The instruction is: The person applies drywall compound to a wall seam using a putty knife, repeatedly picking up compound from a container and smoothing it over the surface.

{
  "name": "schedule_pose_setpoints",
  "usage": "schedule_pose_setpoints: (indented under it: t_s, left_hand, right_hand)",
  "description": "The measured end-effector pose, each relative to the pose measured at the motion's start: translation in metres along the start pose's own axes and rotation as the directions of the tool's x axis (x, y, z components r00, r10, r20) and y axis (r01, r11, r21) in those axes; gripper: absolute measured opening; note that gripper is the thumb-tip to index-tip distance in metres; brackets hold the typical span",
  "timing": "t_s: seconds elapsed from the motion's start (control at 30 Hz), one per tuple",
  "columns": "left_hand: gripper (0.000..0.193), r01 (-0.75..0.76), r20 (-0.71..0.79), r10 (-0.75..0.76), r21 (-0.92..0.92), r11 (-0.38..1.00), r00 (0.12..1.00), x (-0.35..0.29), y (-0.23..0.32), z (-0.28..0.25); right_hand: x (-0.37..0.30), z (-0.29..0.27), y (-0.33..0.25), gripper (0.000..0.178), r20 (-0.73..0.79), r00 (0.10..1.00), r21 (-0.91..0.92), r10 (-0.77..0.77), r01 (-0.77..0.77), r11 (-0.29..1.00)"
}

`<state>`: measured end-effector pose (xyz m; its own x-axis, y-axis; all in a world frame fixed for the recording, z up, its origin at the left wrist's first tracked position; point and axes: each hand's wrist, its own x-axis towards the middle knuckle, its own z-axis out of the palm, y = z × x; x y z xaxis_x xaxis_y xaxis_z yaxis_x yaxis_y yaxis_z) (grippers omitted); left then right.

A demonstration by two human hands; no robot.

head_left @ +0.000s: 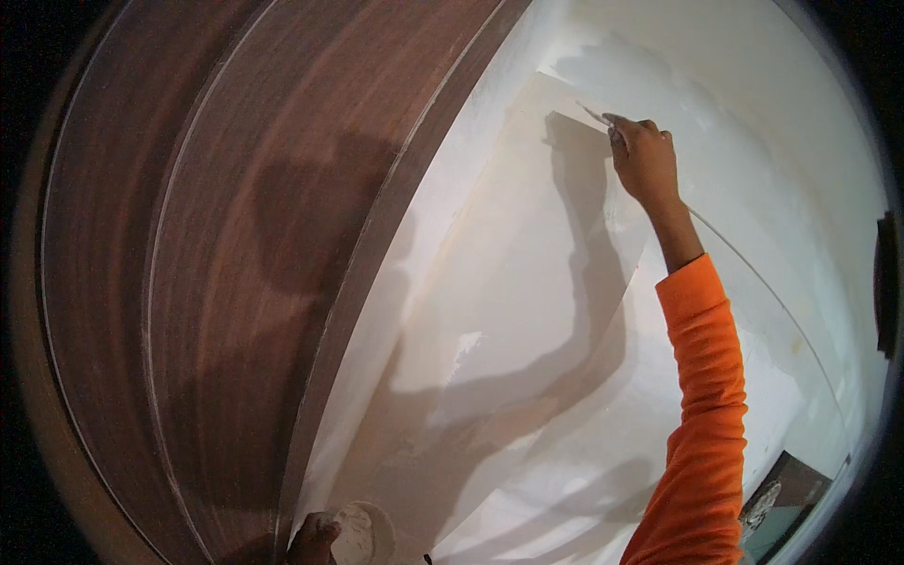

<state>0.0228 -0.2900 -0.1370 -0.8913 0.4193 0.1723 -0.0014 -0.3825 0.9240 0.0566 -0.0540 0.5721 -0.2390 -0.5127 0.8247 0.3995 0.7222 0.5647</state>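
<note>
My right hand [645, 160] is raised at the upper right, its fingers closed round a thin, pale putty knife [593, 114] seen nearly edge-on. The knife is close to the white wall [527, 273]; I cannot tell whether it touches. Low in the view, my left hand [314, 540] grips the side of a round tub [384, 533], partly cut off by the lower edge. White paste [355, 535] lies inside the tub. Uneven pale patches mark the wall, and my arm's shadow falls across it.
Dark brown wood panelling [254, 235] with a raised edge fills the left side. A thin pale line [772, 292] curves down the right of the wall. At the lower right is a dark recess [796, 480], and a dark strip [885, 282] stands at the right rim.
</note>
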Motion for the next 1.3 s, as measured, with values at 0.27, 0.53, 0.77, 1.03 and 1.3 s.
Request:
schedule_pose_setpoints:
  t_s: [0.27, 0.53, 0.77, 1.03, 1.3]
  left_hand:
    - [0.047, -0.184, 0.002, 0.186, -0.126, 0.975, 0.983, -0.002, -0.023, -0.002]
    - [0.034, -0.014, -0.098, -0.007, -0.22, 0.975, 0.995, -0.018, 0.047, -0.006]
    - [0.033, 0.005, -0.119, -0.01, -0.04, 0.999, 0.993, -0.017, 0.039, -0.003]
    - [0.037, 0.07, -0.174, -0.066, 0.015, 0.997, 0.983, -0.016, 0.031, -0.013]
    - [0.038, 0.085, -0.148, -0.107, -0.148, 0.985, 0.983, -0.031, 0.062, -0.011]
  right_hand:
    - [-0.034, 0.049, -0.003, 0.031, 0.0, 0.985, -0.382, -0.174, 0.16, 0.91]
    - [-0.051, -0.016, -0.075, 0.029, 0.47, 0.852, -0.165, -0.23, 0.341, 0.925]
    - [0.08, -0.028, 0.048, 0.037, -0.002, 0.964, -0.036, -0.267, 0.267, 0.963]
    - [0.108, 0.014, 0.048, 0.034, 0.133, 0.941, -0.12, -0.31, 0.326, 0.938]
    - [-0.014, -0.008, 0.076, 0.047, 0.188, 0.93, -0.13, -0.317, 0.344, 0.93]
